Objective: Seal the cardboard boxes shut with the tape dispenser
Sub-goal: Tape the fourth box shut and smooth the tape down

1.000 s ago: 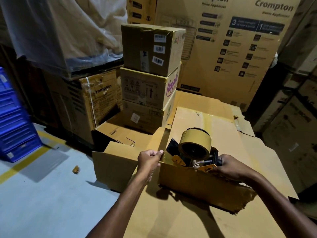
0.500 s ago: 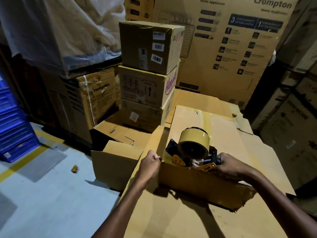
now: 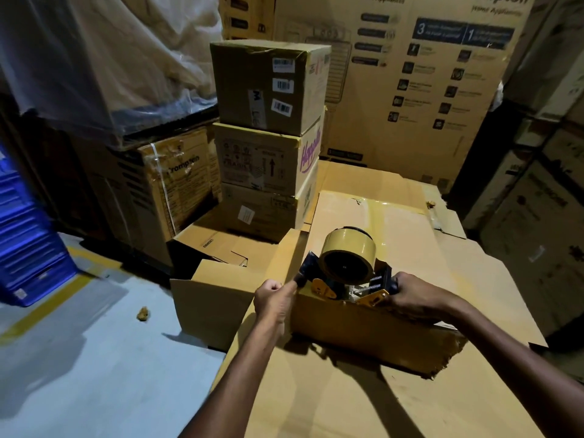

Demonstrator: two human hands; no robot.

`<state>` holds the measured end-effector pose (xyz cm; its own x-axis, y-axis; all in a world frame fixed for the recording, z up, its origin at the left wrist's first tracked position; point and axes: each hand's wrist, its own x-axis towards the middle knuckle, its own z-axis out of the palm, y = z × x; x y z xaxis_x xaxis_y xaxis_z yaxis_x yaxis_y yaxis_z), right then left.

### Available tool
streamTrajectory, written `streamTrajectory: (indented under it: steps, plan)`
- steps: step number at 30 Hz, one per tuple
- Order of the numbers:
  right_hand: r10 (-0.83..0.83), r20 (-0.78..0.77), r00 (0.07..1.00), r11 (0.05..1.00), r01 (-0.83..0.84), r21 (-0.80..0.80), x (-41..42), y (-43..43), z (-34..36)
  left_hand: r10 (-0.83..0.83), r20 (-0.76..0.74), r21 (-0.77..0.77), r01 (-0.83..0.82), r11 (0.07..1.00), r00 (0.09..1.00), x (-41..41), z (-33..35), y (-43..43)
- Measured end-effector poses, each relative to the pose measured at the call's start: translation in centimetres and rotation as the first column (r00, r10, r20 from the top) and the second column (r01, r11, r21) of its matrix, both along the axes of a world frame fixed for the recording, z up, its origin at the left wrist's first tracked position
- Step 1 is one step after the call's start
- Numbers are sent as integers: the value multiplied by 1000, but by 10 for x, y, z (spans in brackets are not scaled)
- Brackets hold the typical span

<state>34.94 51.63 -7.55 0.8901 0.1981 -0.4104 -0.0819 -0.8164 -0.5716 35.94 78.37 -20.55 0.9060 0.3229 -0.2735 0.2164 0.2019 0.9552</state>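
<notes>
Head view: right hand (image 3: 414, 298) grips tape dispenser (image 3: 346, 263); left hand (image 3: 273, 300) curled alongside, hold unclear.

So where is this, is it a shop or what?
Most likely a warehouse or stockroom: cardboard boxes are stacked three high, a huge appliance carton stands behind them, and a yellow line is painted on the floor.

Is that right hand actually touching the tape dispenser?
Touching. In the head view the right hand grips the handle end of the tape dispenser, with no gap between them.
</notes>
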Motion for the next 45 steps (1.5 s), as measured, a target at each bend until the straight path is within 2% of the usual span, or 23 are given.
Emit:
streamTrajectory:
  steps: [3,8,10,17,20,21,22,23,25,27,29,33,35,43,45]
  plan:
    - [-31,-37,999,999,31,16,0,-2,4,21,-2,-17,-21,1000,1000,0,3,0]
    - [-4,27,1000,999,5,-44,-2,-11,6,34,-64,-67,-38,997,997,0,10,-1]
    - [0,32,999,997,2,-80,-5,-28,8,50,-84,-59,-55,997,995,0,12,-1]
    - [-56,-3,998,997,56,-55,-34,-105,18,89,-91,-58,-94,994,992,-2,10,-9]
    - [-67,-19,998,998,67,-12,-43,-123,10,144,-66,21,-143,989,987,-4,14,-19]
    - [-77,-14,997,997,77,10,-44,-126,6,175,-30,102,-171,980,984,-7,18,-26]
    - [-79,-6,997,997,79,21,-44,-127,4,201,27,248,-202,947,979,-11,22,-31]
    - [-72,1,997,997,72,22,-43,-127,3,207,103,425,-232,875,973,-15,26,-36]
    - [-61,4,998,998,61,32,-41,-127,2,122,267,672,-275,687,956,-21,31,-48]
    - [-54,4,999,998,54,41,-41,-128,1,-46,347,763,-253,595,937,-27,35,-66]
    - [-56,12,998,998,55,36,-42,-129,-1,-188,345,821,-198,536,920,-33,37,-88]
    - [-51,50,997,999,50,19,-45,-128,1,-180,286,889,-190,415,941,-40,34,-115]
    - [-63,63,996,998,62,11,-47,-127,1,-170,292,900,-211,381,941,-40,31,-115]
    - [-82,121,989,996,84,-18,-63,-136,1,-142,311,880,-229,416,940,-42,34,-110]
    - [-112,107,988,994,110,22,-68,-153,-5,-145,309,877,-223,425,940,-45,35,-112]
